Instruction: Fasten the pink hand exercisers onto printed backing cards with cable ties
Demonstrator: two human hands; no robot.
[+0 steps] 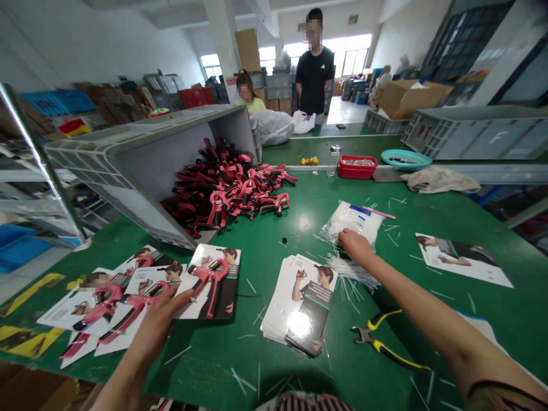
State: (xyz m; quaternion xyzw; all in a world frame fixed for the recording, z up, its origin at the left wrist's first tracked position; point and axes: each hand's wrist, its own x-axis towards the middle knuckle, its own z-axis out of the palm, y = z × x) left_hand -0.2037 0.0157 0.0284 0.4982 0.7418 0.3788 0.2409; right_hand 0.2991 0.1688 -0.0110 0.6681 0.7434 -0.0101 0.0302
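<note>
My left hand (160, 311) grips the left edge of a printed card (231, 271) with a red-and-black hand gripper (212, 279) lying on it. More cards with hand grippers (141, 305) overlap to the left of that hand. My right hand (356, 246) is closed at the near side of a clear bag (358, 220) of white cable ties. Its fingertips rest against the plastic; what they pinch is hidden. Loose cable ties (349, 274) fan out below that hand. Between my hands lies a stack of printed cards (299, 305).
A tipped grey crate (141, 165) spills a heap of hand grippers (240, 188). Yellow-handled cutting pliers (385, 342) and a single card (464, 260) lie at right. Behind are a red tray (357, 171), a glass jar (334, 161) and a cloth (440, 180). Two people are beyond the table.
</note>
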